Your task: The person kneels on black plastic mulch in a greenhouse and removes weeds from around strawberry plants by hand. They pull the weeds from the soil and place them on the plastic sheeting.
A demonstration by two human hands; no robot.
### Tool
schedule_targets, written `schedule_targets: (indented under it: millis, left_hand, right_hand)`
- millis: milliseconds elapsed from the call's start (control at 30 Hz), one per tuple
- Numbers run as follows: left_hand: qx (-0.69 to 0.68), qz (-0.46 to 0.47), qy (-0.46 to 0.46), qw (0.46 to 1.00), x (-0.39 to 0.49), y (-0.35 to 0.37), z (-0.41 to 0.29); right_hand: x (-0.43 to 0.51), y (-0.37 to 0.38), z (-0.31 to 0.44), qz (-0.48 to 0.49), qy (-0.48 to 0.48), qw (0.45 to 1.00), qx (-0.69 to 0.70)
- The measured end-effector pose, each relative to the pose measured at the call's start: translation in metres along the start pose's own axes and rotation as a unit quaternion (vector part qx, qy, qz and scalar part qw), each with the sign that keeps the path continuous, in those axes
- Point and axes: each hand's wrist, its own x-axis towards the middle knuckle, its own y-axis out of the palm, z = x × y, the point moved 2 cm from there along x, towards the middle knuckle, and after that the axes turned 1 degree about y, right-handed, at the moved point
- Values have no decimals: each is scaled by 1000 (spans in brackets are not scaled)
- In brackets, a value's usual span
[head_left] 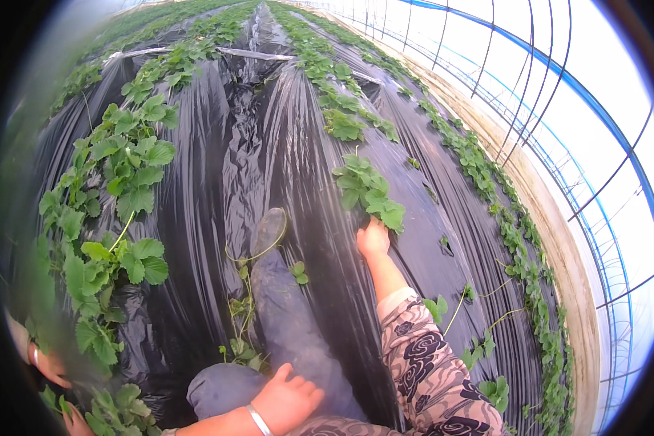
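My right hand [373, 240], at the end of a rose-patterned sleeve, reaches to the base of a leafy strawberry plant [366, 189] on the bed to the right. Its fingertips are hidden at the leaves' lower edge, so their grip cannot be made out. My left hand [290, 400], with a silver bangle [259, 420] at the wrist, lies over my leg in dark blue trousers [300, 327]; nothing shows in it. Black plastic mulch film [327, 240] covers the bed beside my extended leg.
Another person's hands [49, 366] are at the lower left, near strawberry plants [141, 185] of the left row. Loose runners [243, 319] lie by my shoe [270, 226]. A pale strip [256, 54] crosses the beds ahead. Greenhouse framing with a blue rail [577, 90] curves along the right.
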Motion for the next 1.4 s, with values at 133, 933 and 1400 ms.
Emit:
schedule_targets:
  millis: [133, 933, 1400]
  left_hand:
    - [-12, 8, -1, 1000, 0, 1, 1]
    - [-37, 24, -18, 999, 0, 3, 1]
    - [-35, 77, -25, 996, 2, 4, 3]
  right_hand:
    - [3, 4, 2, 56, -4, 998, -2]
    - [-52, 18, -51, 53, -171, 983, -42]
    - [-1, 28, -64, 90, -38, 995, 7]
